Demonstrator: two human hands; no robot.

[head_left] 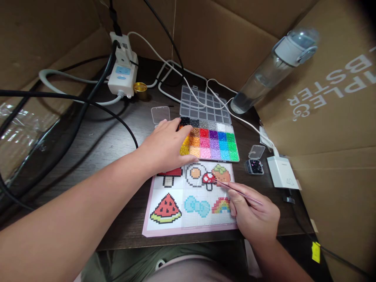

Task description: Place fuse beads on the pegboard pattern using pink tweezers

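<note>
Brings the tips of the pink tweezers [242,192], pinched in the right hand [257,213], to the red-and-white bead mushroom [209,179] on the clear pegboard [197,223]. Spreads the left hand [167,145] over the left edge of the bead box [209,143], just beyond the pegboard; cannot tell whether anything is gripped beneath. Shows the pattern sheet [155,196] under the pegboard, with the small bead container [255,167] beyond it to the right, all on the dark surface [125,229].

red pattern [173,172]: partly under left hand [166,143] | lettering [331,91]: cut off right | tweezers [245,193]: tips too small to tell
</note>
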